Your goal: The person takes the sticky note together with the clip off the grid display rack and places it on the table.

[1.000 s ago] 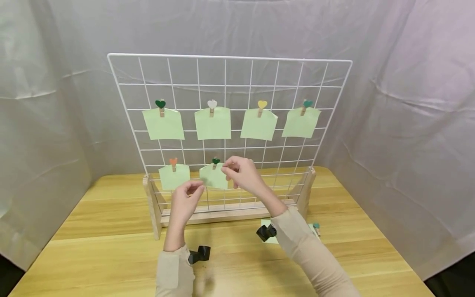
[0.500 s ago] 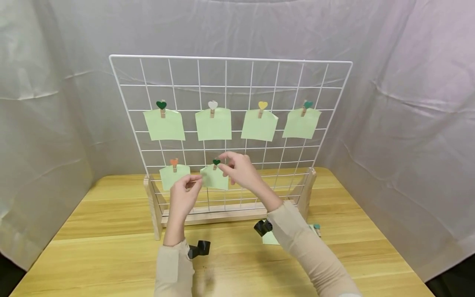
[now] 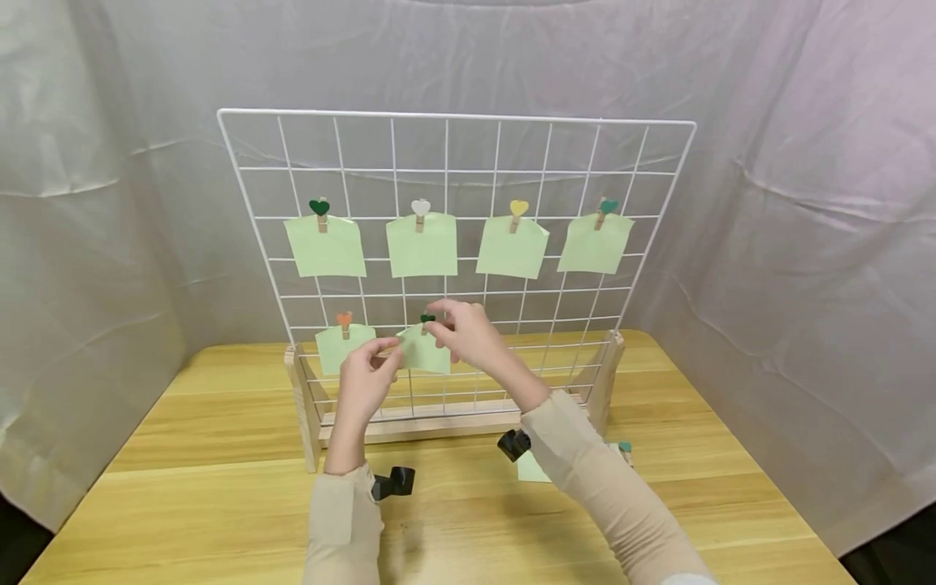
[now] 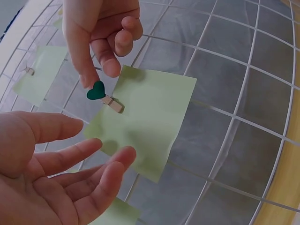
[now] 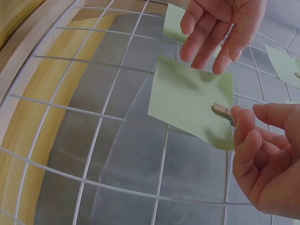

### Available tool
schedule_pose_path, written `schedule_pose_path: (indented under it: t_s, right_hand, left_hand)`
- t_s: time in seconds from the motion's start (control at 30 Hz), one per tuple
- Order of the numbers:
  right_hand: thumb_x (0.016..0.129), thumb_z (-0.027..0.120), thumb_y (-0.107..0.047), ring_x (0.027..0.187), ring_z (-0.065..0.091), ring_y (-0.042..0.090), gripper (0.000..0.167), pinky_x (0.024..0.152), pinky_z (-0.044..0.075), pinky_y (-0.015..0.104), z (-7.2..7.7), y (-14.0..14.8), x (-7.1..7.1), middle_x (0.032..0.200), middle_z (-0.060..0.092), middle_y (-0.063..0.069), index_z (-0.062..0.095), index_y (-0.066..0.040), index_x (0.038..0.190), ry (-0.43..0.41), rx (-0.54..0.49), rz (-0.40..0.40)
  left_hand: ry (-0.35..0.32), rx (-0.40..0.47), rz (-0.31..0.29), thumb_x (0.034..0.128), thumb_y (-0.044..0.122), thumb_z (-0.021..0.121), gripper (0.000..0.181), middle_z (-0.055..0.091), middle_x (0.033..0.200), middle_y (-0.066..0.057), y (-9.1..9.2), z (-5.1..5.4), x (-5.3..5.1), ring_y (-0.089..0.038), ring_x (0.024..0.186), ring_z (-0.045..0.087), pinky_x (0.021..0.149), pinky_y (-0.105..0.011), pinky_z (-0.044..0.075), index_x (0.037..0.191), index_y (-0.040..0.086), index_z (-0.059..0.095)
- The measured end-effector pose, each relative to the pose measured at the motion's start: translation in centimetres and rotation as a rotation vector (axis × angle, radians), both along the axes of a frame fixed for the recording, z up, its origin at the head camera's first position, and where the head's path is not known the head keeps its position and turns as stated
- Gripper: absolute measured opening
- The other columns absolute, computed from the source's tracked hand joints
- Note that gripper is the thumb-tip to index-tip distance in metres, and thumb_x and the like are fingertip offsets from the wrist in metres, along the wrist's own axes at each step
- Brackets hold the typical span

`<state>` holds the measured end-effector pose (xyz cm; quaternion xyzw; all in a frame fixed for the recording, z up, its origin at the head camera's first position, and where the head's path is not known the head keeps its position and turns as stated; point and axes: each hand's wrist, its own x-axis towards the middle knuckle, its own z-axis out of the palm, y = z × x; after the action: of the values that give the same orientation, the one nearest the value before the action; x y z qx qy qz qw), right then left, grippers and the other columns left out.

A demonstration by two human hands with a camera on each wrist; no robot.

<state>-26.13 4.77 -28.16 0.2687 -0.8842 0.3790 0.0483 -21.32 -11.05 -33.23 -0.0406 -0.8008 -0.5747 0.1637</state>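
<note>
My right hand is at a small wooden clothespin with a dark green heart. Index finger and thumb close around its heart end. The clothespin holds a pale green paper note on the white wire grid, lower row. Beside that note's left edge is my left hand, its fingers loosely bent and spread; in the left wrist view its fingertips are over or just against the paper edge, and I cannot tell which. Part of the heart is hidden behind the right fingers in the right wrist view.
Several green notes, such as the upper left note, hang from heart clothespins. An orange-heart clothespin holds the lower left one. The grid stands on a wooden base on the table. Another note lies near my right sleeve.
My right hand has moved slightly left, from beside the green-heart clothespin onto its heart end. The left hand has risen slightly and stayed by the note's left edge.
</note>
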Motion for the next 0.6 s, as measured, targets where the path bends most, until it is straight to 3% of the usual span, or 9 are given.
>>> schedule_pose_path:
  t_s: [0.1, 0.23, 0.4, 0.6]
  right_hand:
    - [0.091, 0.052, -0.015, 0.042, 0.054, 0.024, 0.035, 0.036, 0.04, 0.024, -0.03, -0.19, -0.17, 0.067, 0.063, 0.007, 0.051, -0.001, 0.122, -0.003, 0.023, -0.003]
    - [0.091, 0.052, -0.014, 0.046, 0.056, 0.028, 0.037, 0.037, 0.041, 0.025, -0.03, -0.4, -0.29, 0.069, 0.063, 0.006, 0.047, 0.001, 0.125, -0.013, 0.047, -0.009]
    - [0.092, 0.05, -0.015, 0.047, 0.057, 0.028, 0.039, 0.037, 0.041, 0.024, -0.06, -0.54, -0.3, 0.071, 0.063, 0.006, 0.045, 0.002, 0.126, -0.026, 0.074, -0.01]
    - [0.094, 0.045, -0.015, 0.043, 0.055, 0.024, 0.033, 0.037, 0.041, 0.024, -0.13, -0.74, -0.47, 0.067, 0.06, 0.006, 0.05, 0.003, 0.121, 0.022, 0.095, -0.006]
  left_hand:
    - [0.004, 0.005, -0.005, 0.0882, 0.014, 0.054, 0.029, 0.064, 0.086, -0.019, 0.02, -0.06, -0.05, -0.025, 0.072, 0.06, 0.055, -0.026, 0.045, 0.113, -0.001, 0.058]
    - [0.025, 0.005, 0.001, 0.0875, 0.014, 0.055, 0.028, 0.063, 0.097, -0.015, 0.06, -0.19, -0.08, -0.025, 0.075, 0.059, 0.056, -0.026, 0.044, 0.111, 0.0, 0.059]
    - [0.068, 0.003, 0.024, 0.0862, 0.01, 0.056, 0.024, 0.061, 0.098, -0.014, 0.09, -0.35, -0.11, -0.024, 0.08, 0.055, 0.061, -0.027, 0.044, 0.106, -0.001, 0.062]
    - [0.081, 0.039, 0.041, 0.085, 0.006, 0.057, 0.02, 0.062, 0.097, -0.015, 0.07, -0.47, -0.2, -0.025, 0.087, 0.057, 0.071, -0.031, 0.044, 0.103, -0.002, 0.063]
